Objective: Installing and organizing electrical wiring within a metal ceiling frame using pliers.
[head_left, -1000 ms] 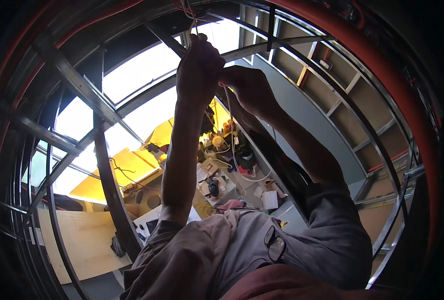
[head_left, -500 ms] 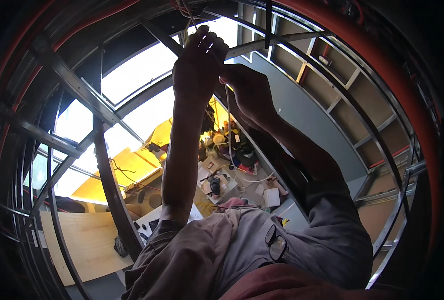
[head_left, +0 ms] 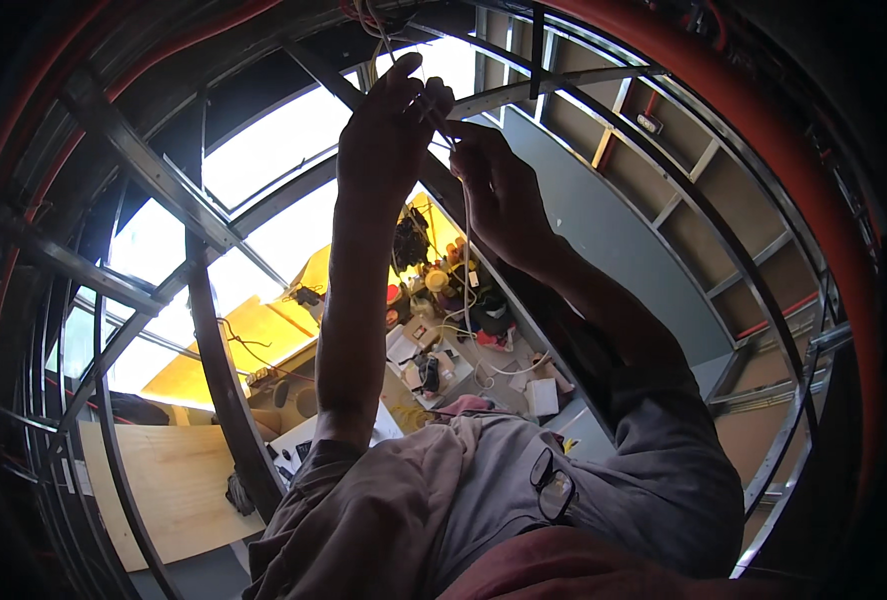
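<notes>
Both my arms reach up among metal framing. A thin white cable (head_left: 468,250) runs from the dark overhead area through my fingers and hangs down toward the cluttered floor. My left hand (head_left: 389,125) is raised higher, its fingers curled round the cable. Just below and to the right, my right hand (head_left: 499,190) pinches the same cable between thumb and fingers. Above the left hand, several thin wires (head_left: 372,22) dangle from the ceiling; shadow hides where they lead.
Metal studs and rails (head_left: 159,180) surround me. An orange-red pipe (head_left: 794,180) curves along the right. Below lie a white box (head_left: 542,396), tools and bags. A plywood sheet (head_left: 164,480) is at lower left; a grey panel (head_left: 604,230) stands to the right. Glasses (head_left: 554,487) hang on my shirt.
My left hand has tilted and loosened its fingers slightly, showing the cable between the hands. My right hand has turned and dropped a little; the hanging cable has shifted right.
</notes>
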### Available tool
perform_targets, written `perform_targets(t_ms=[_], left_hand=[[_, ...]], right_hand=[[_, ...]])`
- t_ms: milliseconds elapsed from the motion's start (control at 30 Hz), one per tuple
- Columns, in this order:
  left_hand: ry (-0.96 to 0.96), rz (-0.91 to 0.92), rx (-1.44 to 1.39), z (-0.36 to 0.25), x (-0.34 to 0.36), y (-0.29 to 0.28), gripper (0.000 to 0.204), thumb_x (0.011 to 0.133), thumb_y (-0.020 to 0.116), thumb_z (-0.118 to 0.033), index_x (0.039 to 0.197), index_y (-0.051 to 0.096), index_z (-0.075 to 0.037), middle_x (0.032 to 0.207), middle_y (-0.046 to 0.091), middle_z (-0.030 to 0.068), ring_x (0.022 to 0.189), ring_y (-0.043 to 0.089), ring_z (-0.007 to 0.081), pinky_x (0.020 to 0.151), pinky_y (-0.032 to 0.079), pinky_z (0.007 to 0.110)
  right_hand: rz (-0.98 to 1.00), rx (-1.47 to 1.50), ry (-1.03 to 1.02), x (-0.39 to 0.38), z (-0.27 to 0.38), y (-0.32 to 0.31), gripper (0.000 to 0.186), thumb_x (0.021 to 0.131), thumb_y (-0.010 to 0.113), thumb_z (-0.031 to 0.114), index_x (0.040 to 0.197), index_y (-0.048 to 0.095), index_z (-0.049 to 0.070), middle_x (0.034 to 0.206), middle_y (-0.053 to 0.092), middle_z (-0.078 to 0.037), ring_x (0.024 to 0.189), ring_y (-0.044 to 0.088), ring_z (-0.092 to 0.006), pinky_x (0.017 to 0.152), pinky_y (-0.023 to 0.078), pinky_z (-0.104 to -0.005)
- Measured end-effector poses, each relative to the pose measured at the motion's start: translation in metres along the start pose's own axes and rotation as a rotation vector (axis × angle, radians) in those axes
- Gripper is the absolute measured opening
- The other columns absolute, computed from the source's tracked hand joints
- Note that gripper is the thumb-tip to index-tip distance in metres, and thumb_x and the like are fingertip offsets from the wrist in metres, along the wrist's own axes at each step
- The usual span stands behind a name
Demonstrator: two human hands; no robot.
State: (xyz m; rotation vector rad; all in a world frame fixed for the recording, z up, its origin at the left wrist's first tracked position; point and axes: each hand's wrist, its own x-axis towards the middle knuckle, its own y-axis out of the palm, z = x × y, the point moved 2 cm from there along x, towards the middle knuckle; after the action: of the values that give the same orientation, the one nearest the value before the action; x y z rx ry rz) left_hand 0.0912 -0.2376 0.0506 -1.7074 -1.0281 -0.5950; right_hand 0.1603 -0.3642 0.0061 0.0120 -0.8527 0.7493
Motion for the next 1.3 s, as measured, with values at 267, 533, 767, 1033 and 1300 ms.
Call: perform_targets(t_ms=[267,533,767,1033,1300], left_hand=[[0.001,-0.016,-0.293,0.002,0.001,-0.01,0.033,0.089,0.066,-0.007,0.12,0.058,0.0,0.095,0.067,0.0085,0.092,0.068,0.0165,0.082,0.056,0.03],[-0.071,-0.121,-0.213,0.052,0.048,-0.013,0.012,0.086,0.065,-0.013,0.095,0.068,-0.005,0.068,0.066,0.0062,0.06,0.065,0.0171,0.058,0.054,0.031],[0.437,0.044,0.432,0.056,0.08,-0.03,0.008,0.085,0.065,-0.01,0.08,0.07,-0.009,0.073,0.07,0.0056,0.067,0.071,0.0193,0.061,0.058,0.032],[-0.199,0.326,-0.127,0.035,0.097,-0.045,0.013,0.086,0.066,-0.012,0.08,0.068,-0.001,0.068,0.068,0.0116,0.068,0.071,0.0169,0.063,0.059,0.032],[-0.135,0.618,-0.194,0.049,0.109,-0.056,0.02,0.089,0.06,-0.021,0.081,0.067,-0.004,0.069,0.065,0.0066,0.067,0.066,0.014,0.071,0.056,0.03]], right_hand=[[-0.159,-0.332,-0.22,0.007,-0.01,-0.005,0.018,0.103,0.042,0.016,0.11,0.046,0.001,0.093,0.064,-0.015,0.086,0.069,-0.0233,0.076,0.054,-0.034],[-0.021,-0.558,-0.334,0.046,-0.042,0.017,0.022,0.104,0.039,0.022,0.106,0.041,0.0,0.08,0.06,-0.013,0.084,0.068,-0.0232,0.082,0.057,-0.0314],[-0.071,-0.2,-0.177,0.049,-0.042,0.043,0.019,0.095,0.048,0.006,0.11,0.041,-0.003,0.091,0.06,-0.02,0.071,0.067,-0.0299,0.064,0.053,-0.0364],[-0.113,0.007,-0.129,0.063,-0.066,0.042,0.017,0.09,0.053,0.002,0.106,0.052,-0.004,0.104,0.052,-0.02,0.083,0.063,-0.0288,0.073,0.053,-0.0372],[0.003,0.227,0.065,0.079,-0.009,0.044,0.017,0.097,0.054,0.011,0.103,0.045,-0.002,0.097,0.057,-0.014,0.081,0.068,-0.017,0.075,0.059,-0.0277]])
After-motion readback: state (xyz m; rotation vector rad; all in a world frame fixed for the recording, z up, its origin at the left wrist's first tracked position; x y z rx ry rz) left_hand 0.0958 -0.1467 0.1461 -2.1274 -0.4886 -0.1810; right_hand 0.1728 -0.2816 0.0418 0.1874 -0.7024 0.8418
